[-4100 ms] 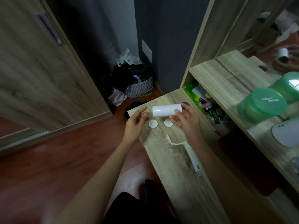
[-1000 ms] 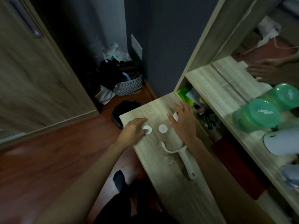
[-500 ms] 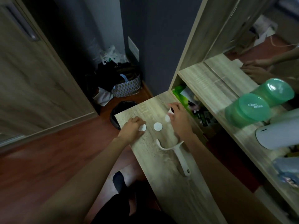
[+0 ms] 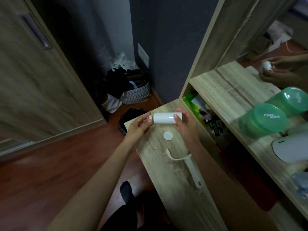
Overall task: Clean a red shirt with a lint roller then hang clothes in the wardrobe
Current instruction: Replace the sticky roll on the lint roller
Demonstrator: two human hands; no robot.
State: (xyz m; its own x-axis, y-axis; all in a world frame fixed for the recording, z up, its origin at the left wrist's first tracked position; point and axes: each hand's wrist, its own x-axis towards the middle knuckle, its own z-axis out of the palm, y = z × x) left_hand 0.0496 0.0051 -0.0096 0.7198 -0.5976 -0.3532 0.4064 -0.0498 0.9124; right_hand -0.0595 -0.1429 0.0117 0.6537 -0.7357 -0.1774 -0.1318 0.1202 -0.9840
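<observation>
A white lint roll (image 4: 164,118) is held level above the far end of the wooden table (image 4: 175,189). My right hand (image 4: 185,126) grips the roll's right end. My left hand (image 4: 139,127) pinches a small white end cap (image 4: 150,120) against the roll's left end. A second round white cap (image 4: 168,135) lies flat on the table below the roll. The white roller handle (image 4: 189,165) lies on the table nearer to me, beside my right forearm. No red shirt is in view.
A black bin (image 4: 131,118) stands on the floor past the table's end, with a patterned basket (image 4: 135,94) of clothes behind it. The wardrobe door (image 4: 33,72) is at the left. Shelves at the right hold green tubs (image 4: 265,120) and a mirror (image 4: 275,52).
Both hands were down on the table at the caps and roll. They have since lifted: the right holds the roll up, the left has picked up one cap and brought it to the roll's end.
</observation>
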